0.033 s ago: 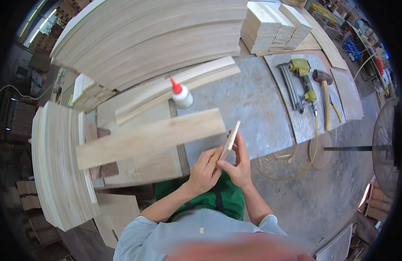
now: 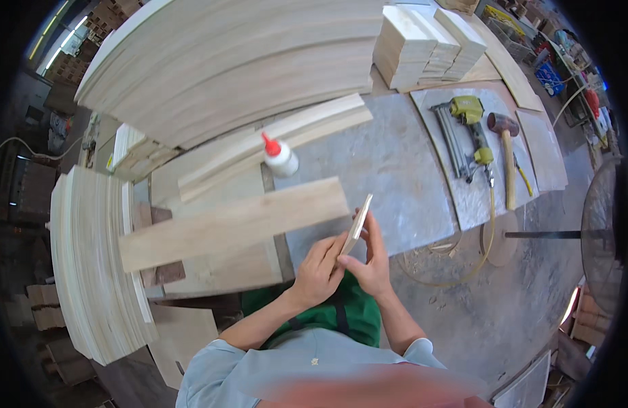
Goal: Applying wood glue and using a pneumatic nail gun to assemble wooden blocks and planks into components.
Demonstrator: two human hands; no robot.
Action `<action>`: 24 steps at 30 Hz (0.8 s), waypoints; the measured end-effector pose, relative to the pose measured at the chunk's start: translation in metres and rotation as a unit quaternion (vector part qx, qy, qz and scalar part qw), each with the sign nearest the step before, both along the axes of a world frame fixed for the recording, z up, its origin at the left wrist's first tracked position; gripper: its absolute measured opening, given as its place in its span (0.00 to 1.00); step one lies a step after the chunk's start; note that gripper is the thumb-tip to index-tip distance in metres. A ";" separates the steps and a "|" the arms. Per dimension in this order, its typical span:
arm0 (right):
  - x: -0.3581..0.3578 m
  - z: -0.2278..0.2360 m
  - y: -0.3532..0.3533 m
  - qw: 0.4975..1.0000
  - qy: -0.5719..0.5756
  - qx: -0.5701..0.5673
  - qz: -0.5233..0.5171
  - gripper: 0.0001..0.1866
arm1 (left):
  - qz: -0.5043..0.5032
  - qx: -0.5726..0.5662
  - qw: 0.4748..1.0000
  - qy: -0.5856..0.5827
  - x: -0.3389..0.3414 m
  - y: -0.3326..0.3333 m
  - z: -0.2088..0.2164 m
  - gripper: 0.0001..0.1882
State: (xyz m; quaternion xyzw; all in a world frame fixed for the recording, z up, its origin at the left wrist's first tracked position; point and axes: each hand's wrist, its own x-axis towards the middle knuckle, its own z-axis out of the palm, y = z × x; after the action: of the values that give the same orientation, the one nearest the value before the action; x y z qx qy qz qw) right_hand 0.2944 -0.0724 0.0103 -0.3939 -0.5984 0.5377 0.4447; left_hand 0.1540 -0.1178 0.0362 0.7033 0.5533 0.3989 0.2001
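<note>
Between both hands, over my lap at the bench's near edge, a short thin wooden board (image 2: 357,224) is held tilted, one narrow edge toward me. My left hand (image 2: 319,270) grips its lower end, fingers closed. My right hand (image 2: 370,262) has its thumb on the near side and fingers behind the board. A longer flat wooden plank (image 2: 236,223) lies just left of my hands, its left end by a stack of boards (image 2: 93,262). Beyond it stands a white glue bottle (image 2: 282,162) with a red nozzle, next to long wooden strips (image 2: 276,146).
Tall stacks of long boards (image 2: 225,68) fill the bench's far left. Shorter blocks (image 2: 423,47) are piled at the back. On the right lie a green nail gun (image 2: 470,129) with its hose, a mallet (image 2: 508,156) and a thin yellow-handled tool (image 2: 525,175). A round fan (image 2: 603,234) stands far right.
The view has shifted slightly, so the bench and plank sit a little lower in the picture. My hands keep the same hold on the short board.
</note>
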 end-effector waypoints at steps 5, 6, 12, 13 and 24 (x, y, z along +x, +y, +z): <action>0.014 0.014 0.038 0.999 0.004 -0.047 0.017 0.52 | 0.005 -0.059 0.998 0.031 0.013 0.037 0.019 0.28; 0.018 0.022 0.047 0.998 0.000 -0.051 0.029 0.53 | 0.002 -0.074 0.997 0.031 0.018 0.044 0.027 0.29; 0.046 0.067 0.085 0.994 -0.017 -0.077 0.073 0.52 | 0.017 -0.116 0.993 0.021 0.051 0.068 0.074 0.31; 0.051 0.074 0.091 0.994 -0.015 -0.073 0.077 0.52 | 0.027 -0.132 0.991 0.006 0.058 0.070 0.081 0.31; 0.067 0.105 0.136 0.988 -0.055 -0.074 0.121 0.51 | 0.077 -0.142 0.987 -0.007 0.082 0.100 0.109 0.27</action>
State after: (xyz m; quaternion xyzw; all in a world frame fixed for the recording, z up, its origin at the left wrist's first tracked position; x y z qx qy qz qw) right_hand 0.3613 0.0633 0.1151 -0.3794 -0.6238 0.6080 0.3119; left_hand 0.2362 -0.0180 0.1455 0.6202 0.6557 0.3349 0.2705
